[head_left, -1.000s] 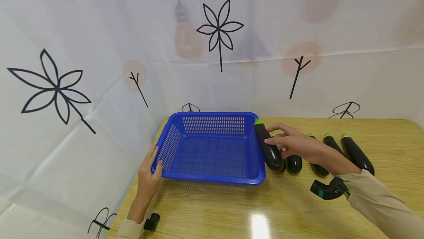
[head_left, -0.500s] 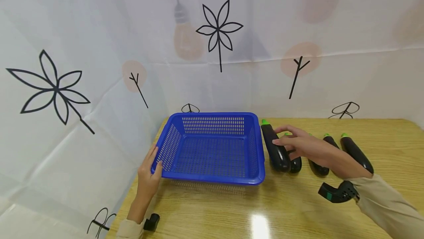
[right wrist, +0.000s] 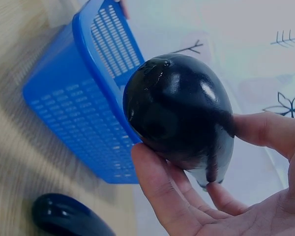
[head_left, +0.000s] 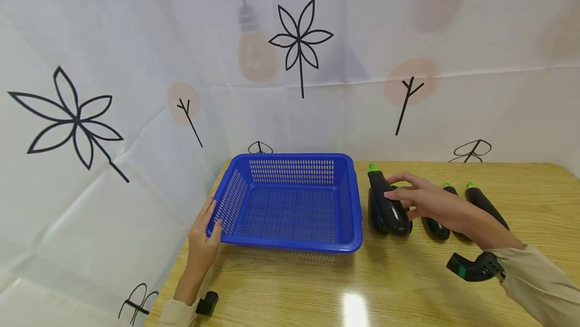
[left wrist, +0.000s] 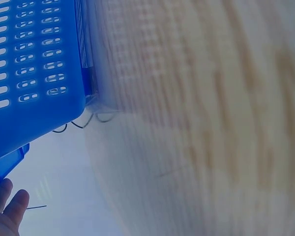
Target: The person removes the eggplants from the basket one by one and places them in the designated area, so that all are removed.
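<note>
My right hand (head_left: 432, 201) holds a dark eggplant (head_left: 388, 203) with a green stem end, thumb on one side and fingers on the other. In the right wrist view the rounded end of this eggplant (right wrist: 174, 105) faces the camera. Beneath it in the head view, partly covered, lie another eggplant (head_left: 375, 218) and one more whose green tip shows by my fingers. A blue plastic basket (head_left: 290, 245) with slotted walls stands to the left, nothing inside. At its front left corner my left hand (head_left: 202, 241) grips the rim between thumb and fingers.
Several more eggplants (head_left: 484, 203) lie in a row on the wooden table (head_left: 290, 291) to the right, partly behind the right forearm. A white patterned cloth (head_left: 362, 115) hangs along the back and left side.
My right hand has moved the eggplant rightward, away from the basket's right rim and over the eggplants lying there. The left hand and basket have stayed in place.
</note>
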Demonstrator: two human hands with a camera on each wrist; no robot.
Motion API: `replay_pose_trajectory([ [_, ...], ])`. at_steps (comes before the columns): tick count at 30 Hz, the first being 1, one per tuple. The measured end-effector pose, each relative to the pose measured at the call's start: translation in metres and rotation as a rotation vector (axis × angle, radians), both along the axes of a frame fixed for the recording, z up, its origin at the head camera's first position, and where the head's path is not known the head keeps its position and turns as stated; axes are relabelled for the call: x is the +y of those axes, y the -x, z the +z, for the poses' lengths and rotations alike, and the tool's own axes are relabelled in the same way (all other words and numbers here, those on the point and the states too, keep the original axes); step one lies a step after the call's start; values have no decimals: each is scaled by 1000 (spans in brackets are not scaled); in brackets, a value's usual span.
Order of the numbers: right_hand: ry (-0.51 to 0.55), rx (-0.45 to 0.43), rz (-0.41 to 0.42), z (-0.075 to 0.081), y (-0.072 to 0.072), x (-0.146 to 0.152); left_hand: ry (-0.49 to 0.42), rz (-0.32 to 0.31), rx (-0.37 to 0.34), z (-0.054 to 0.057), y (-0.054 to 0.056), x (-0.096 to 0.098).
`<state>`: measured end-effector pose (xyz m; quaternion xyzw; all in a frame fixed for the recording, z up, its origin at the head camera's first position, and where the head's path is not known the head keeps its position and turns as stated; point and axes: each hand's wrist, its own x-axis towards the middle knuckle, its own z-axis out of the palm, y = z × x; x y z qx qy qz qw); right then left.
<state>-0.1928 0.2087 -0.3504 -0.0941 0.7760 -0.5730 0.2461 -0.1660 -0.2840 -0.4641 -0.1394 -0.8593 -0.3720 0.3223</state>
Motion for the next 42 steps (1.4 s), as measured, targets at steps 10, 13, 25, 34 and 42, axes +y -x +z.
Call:
replay_pose_trajectory([
  [10, -16, 4, 13, 2, -3, 14, 0, -1, 1, 0, 0, 0],
  [13, -30, 8, 11, 1, -4, 18, 0, -4, 14, 0, 0, 1],
  [25, -37, 3, -2, -3, -5, 34, 3, 5, -2, 0, 0, -1],
  [34, -59, 2, -20, -8, -8, 46, -4, 16, -24, 0, -1, 0],
  [42, -79, 5, -44, -10, -12, 57, 0, 19, -30, 0, -1, 0],
])
